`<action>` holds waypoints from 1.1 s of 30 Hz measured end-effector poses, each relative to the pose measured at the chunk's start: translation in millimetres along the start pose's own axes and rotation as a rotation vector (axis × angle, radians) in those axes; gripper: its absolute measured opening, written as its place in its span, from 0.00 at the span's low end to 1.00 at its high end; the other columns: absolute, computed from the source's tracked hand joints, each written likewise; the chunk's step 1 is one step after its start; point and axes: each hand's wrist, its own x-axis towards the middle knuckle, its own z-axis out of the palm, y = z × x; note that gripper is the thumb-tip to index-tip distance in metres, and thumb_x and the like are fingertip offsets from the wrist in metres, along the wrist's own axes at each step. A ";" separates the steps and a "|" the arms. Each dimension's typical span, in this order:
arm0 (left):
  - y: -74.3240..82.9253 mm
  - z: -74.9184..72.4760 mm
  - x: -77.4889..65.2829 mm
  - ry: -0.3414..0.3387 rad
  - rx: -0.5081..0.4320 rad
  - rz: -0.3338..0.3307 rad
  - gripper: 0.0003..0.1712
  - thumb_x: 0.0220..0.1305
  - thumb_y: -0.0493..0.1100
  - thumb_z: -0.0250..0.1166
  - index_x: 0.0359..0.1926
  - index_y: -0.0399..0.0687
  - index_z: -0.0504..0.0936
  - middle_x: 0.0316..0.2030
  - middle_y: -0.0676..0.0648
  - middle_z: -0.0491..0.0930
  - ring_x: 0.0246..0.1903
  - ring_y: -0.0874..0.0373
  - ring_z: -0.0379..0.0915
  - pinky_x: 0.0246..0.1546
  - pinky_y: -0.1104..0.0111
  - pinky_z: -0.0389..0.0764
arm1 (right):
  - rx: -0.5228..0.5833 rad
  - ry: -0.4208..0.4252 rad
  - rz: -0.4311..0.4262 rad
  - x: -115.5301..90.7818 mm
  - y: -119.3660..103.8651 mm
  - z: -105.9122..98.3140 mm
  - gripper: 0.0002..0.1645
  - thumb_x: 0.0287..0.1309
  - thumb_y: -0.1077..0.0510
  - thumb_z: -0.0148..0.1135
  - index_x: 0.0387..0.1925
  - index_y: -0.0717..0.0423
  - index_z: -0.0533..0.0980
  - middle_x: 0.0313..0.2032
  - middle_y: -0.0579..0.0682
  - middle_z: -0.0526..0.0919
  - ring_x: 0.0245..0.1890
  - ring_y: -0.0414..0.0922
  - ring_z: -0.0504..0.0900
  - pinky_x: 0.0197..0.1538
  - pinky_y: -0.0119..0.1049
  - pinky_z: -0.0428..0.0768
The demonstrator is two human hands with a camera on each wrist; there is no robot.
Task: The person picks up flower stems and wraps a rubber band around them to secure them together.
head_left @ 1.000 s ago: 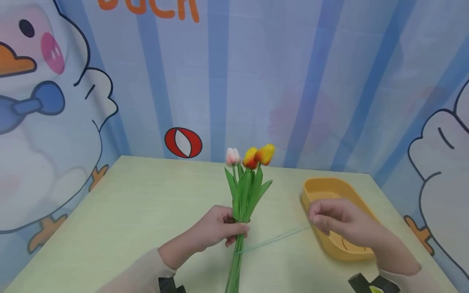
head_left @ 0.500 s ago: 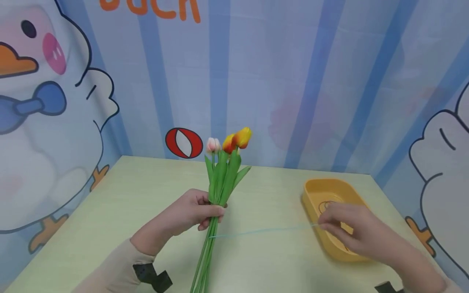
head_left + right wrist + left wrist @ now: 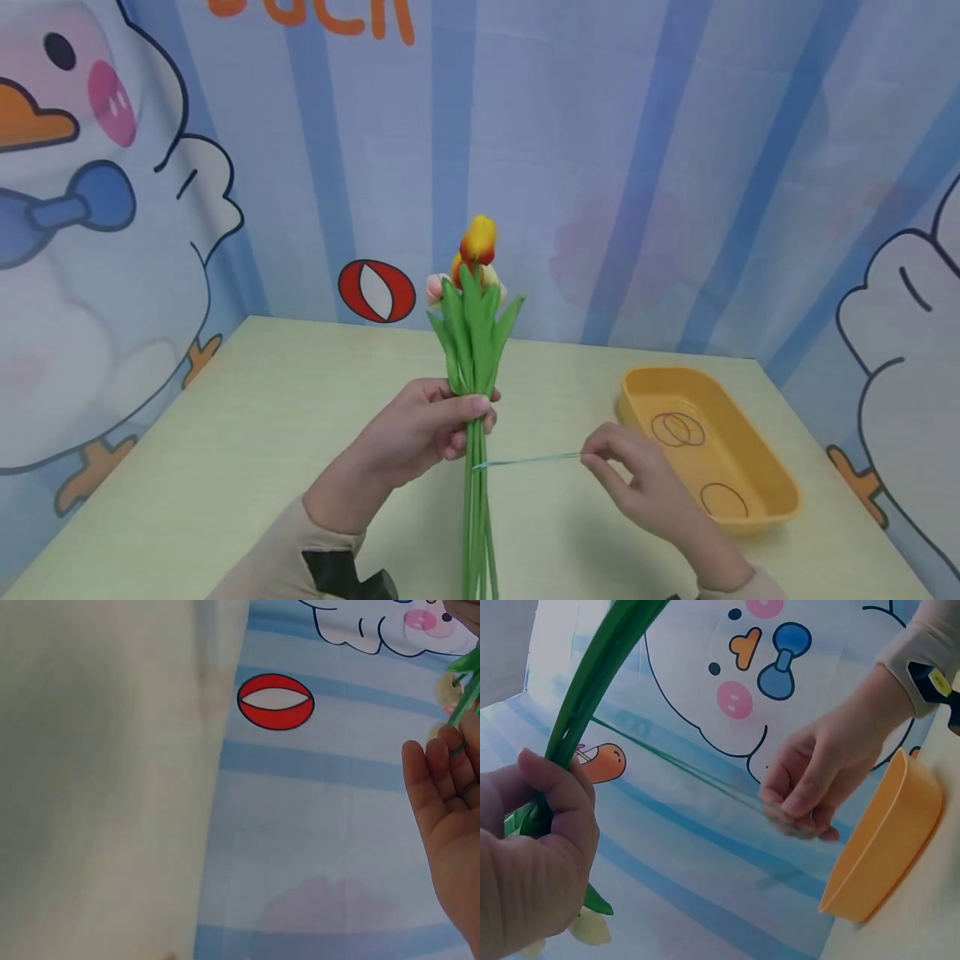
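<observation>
My left hand point(image 3: 423, 425) grips a bunch of tulips point(image 3: 474, 333) just below the leaves, thumb across the stems. The blooms are yellow-orange, pale pink and whitish, and the stems hang down past the bottom of the head view. Around the stems, below that hand, goes a thin green rubber band point(image 3: 532, 460). My right hand point(image 3: 645, 479) pinches the band's other end between thumb and fingers, stretched out to the right. In the left wrist view the band point(image 3: 675, 763) shows as two taut strands. Fingers of the right hand point(image 3: 450, 817) show at the right wrist view's edge.
A yellow plastic tray point(image 3: 783, 496) stands on the pale table point(image 3: 300, 400) at the right, behind and beside my right hand. Several thin rubber bands point(image 3: 723, 500) lie in it. A blue striped backdrop point(image 3: 510, 125) with cartoon ducks encloses the table's back and sides.
The bunch has swung from leaning right to upright, higher than a second ago. My right hand moved out over the tray, then back left toward the stems, and the stretched band is shorter now.
</observation>
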 end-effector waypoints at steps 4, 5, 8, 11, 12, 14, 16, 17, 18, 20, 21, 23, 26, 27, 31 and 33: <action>-2.7 12.0 6.8 0.058 -0.058 -0.003 0.10 0.69 0.37 0.54 0.47 0.36 0.75 0.26 0.52 0.77 0.17 0.68 0.64 0.22 0.79 0.67 | 0.168 0.017 0.094 0.2 3.6 31.0 0.11 0.57 0.76 0.58 0.34 0.59 0.75 0.29 0.48 0.78 0.30 0.39 0.78 0.38 0.30 0.82; -3.3 15.1 8.8 0.073 -0.070 -0.005 0.10 0.69 0.37 0.54 0.47 0.36 0.75 0.26 0.52 0.77 0.17 0.68 0.64 0.22 0.78 0.67 | 0.215 0.016 0.126 0.3 4.3 38.6 0.09 0.59 0.75 0.57 0.35 0.60 0.74 0.29 0.50 0.78 0.30 0.40 0.79 0.38 0.31 0.82; -8.2 21.6 16.2 0.111 -0.102 0.005 0.09 0.70 0.36 0.53 0.46 0.36 0.75 0.27 0.51 0.77 0.18 0.67 0.64 0.23 0.78 0.68 | 0.391 0.001 0.277 0.7 4.7 60.6 0.03 0.63 0.72 0.54 0.37 0.66 0.73 0.31 0.51 0.78 0.31 0.40 0.79 0.38 0.32 0.82; -15.8 25.6 23.4 0.150 -0.124 0.013 0.07 0.70 0.36 0.53 0.43 0.37 0.76 0.27 0.51 0.78 0.18 0.67 0.65 0.24 0.78 0.70 | 0.534 -0.002 0.439 1.5 0.6 78.7 0.05 0.65 0.68 0.53 0.37 0.69 0.73 0.31 0.46 0.78 0.33 0.38 0.79 0.39 0.33 0.80; -18.9 26.4 25.6 0.166 -0.129 0.015 0.06 0.70 0.36 0.54 0.42 0.38 0.77 0.27 0.52 0.78 0.18 0.67 0.66 0.24 0.78 0.71 | 0.545 0.002 0.481 2.5 -2.6 83.5 0.06 0.66 0.66 0.53 0.37 0.69 0.73 0.32 0.44 0.78 0.33 0.36 0.79 0.40 0.33 0.80; -23.7 28.3 29.1 0.210 -0.134 0.011 0.05 0.70 0.37 0.55 0.39 0.40 0.77 0.26 0.52 0.79 0.18 0.67 0.67 0.23 0.79 0.72 | 0.581 0.005 0.510 5.1 -9.6 91.3 0.11 0.68 0.63 0.52 0.36 0.72 0.71 0.31 0.46 0.78 0.33 0.38 0.81 0.40 0.35 0.80; -28.1 30.0 31.8 0.260 -0.142 0.020 0.05 0.70 0.37 0.56 0.37 0.41 0.77 0.25 0.52 0.79 0.18 0.66 0.67 0.24 0.78 0.73 | 0.623 0.009 0.542 8.1 -17.7 97.8 0.14 0.70 0.59 0.52 0.37 0.72 0.70 0.31 0.47 0.77 0.34 0.38 0.81 0.43 0.35 0.80; -30.4 30.6 33.2 0.292 -0.147 0.029 0.05 0.69 0.37 0.57 0.36 0.41 0.78 0.25 0.52 0.79 0.18 0.66 0.68 0.24 0.78 0.74 | 0.648 0.009 0.570 9.8 -21.9 100.6 0.15 0.70 0.59 0.51 0.38 0.73 0.69 0.32 0.47 0.77 0.33 0.37 0.81 0.44 0.34 0.80; -32.6 31.3 34.7 0.325 -0.150 0.038 0.05 0.69 0.37 0.58 0.36 0.41 0.78 0.25 0.52 0.79 0.18 0.66 0.68 0.24 0.78 0.74 | 0.686 0.009 0.608 11.4 -25.9 103.3 0.15 0.70 0.59 0.52 0.39 0.73 0.69 0.32 0.48 0.77 0.34 0.38 0.80 0.45 0.33 0.80; -37.0 32.5 37.5 0.396 -0.161 0.065 0.05 0.69 0.37 0.59 0.36 0.39 0.78 0.25 0.52 0.80 0.19 0.65 0.69 0.25 0.77 0.75 | 0.813 0.030 0.724 14.1 -33.7 108.5 0.13 0.69 0.60 0.53 0.40 0.71 0.69 0.33 0.46 0.75 0.35 0.38 0.80 0.47 0.33 0.80; -39.5 32.7 39.1 0.430 -0.166 0.083 0.05 0.68 0.37 0.59 0.36 0.38 0.78 0.25 0.51 0.80 0.18 0.65 0.70 0.25 0.76 0.76 | 0.852 0.039 0.781 15.5 -37.9 110.7 0.12 0.68 0.60 0.54 0.41 0.69 0.69 0.33 0.45 0.75 0.35 0.38 0.80 0.48 0.32 0.80; -44.0 32.6 42.7 0.491 -0.165 0.117 0.05 0.67 0.36 0.60 0.37 0.37 0.79 0.25 0.51 0.81 0.18 0.65 0.71 0.26 0.75 0.78 | 0.912 0.065 0.856 18.1 -46.4 114.4 0.09 0.68 0.61 0.54 0.41 0.65 0.71 0.33 0.45 0.76 0.35 0.38 0.79 0.48 0.32 0.80; -49.5 30.6 47.5 0.561 -0.129 0.174 0.06 0.66 0.36 0.61 0.38 0.35 0.80 0.26 0.51 0.82 0.18 0.64 0.73 0.28 0.74 0.80 | 0.973 0.104 0.922 20.1 -58.7 118.2 0.06 0.68 0.60 0.55 0.40 0.60 0.71 0.33 0.45 0.76 0.34 0.39 0.79 0.49 0.32 0.80; -50.9 29.3 48.6 0.576 -0.109 0.191 0.06 0.66 0.36 0.61 0.39 0.34 0.80 0.26 0.51 0.82 0.18 0.64 0.73 0.28 0.73 0.81 | 0.970 0.107 0.921 20.1 -62.5 118.6 0.06 0.68 0.60 0.54 0.39 0.61 0.71 0.33 0.45 0.76 0.34 0.39 0.79 0.49 0.32 0.80; -55.0 23.4 50.6 0.607 -0.009 0.233 0.08 0.65 0.35 0.62 0.40 0.31 0.79 0.26 0.50 0.82 0.19 0.63 0.75 0.28 0.71 0.82 | 0.913 0.132 0.895 18.7 -75.3 114.8 0.10 0.69 0.61 0.53 0.40 0.67 0.69 0.33 0.46 0.75 0.33 0.39 0.80 0.48 0.34 0.81; -56.6 20.5 50.9 0.615 0.047 0.243 0.09 0.64 0.35 0.63 0.40 0.31 0.79 0.27 0.49 0.83 0.19 0.63 0.76 0.28 0.70 0.83 | 0.852 0.146 0.892 18.6 -80.5 109.4 0.12 0.68 0.61 0.54 0.41 0.71 0.69 0.33 0.47 0.76 0.32 0.39 0.81 0.47 0.35 0.82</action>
